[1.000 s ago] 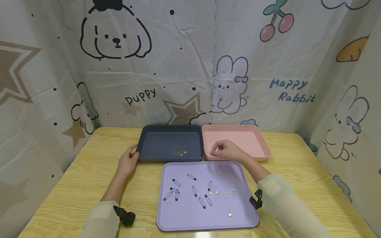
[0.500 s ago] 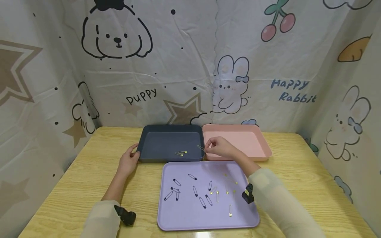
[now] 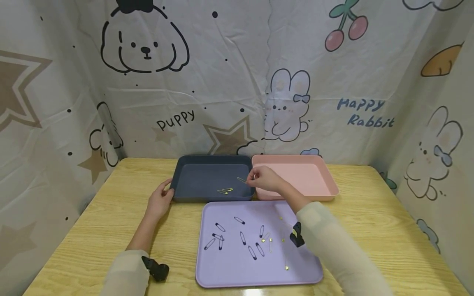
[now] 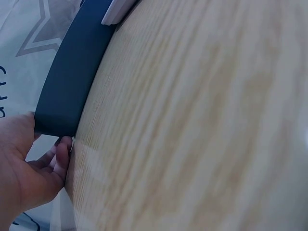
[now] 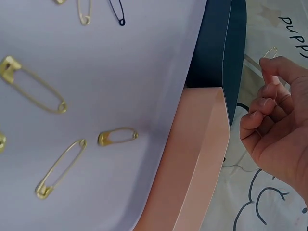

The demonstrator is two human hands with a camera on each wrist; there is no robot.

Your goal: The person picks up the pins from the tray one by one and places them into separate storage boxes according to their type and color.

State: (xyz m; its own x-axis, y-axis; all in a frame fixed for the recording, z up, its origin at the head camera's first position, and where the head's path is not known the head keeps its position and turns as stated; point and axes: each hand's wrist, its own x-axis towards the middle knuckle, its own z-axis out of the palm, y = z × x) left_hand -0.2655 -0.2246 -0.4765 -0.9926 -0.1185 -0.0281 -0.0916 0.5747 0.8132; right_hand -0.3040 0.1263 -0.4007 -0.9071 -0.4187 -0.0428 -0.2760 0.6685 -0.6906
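My right hand [image 3: 264, 178] pinches a gold safety pin [image 3: 241, 180] between thumb and forefinger, holding it over the right part of the dark blue tray [image 3: 207, 174]. In the right wrist view the pin's thin wire loop [image 5: 271, 52] sticks out beyond the fingertips, and the other fingers are curled. Two gold safety pins [image 3: 224, 190] lie inside the dark tray. My left hand [image 3: 159, 204] rests against that tray's left side near the front corner. In the left wrist view its fingers touch the tray's end wall, low down by the table.
A pink tray [image 3: 329, 191] adjoins the dark one, partly behind my right arm. In front, a lilac tray [image 3: 229, 271] bears several black safety pins [image 3: 242, 238] at left and centre, and several gold safety pins [image 5: 61, 169] at right. A printed curtain [image 3: 229, 82] hangs behind the table.
My right hand has moved left from the pink tray to over the dark tray, carrying the gold safety pin. My left hand has stayed against the dark tray.
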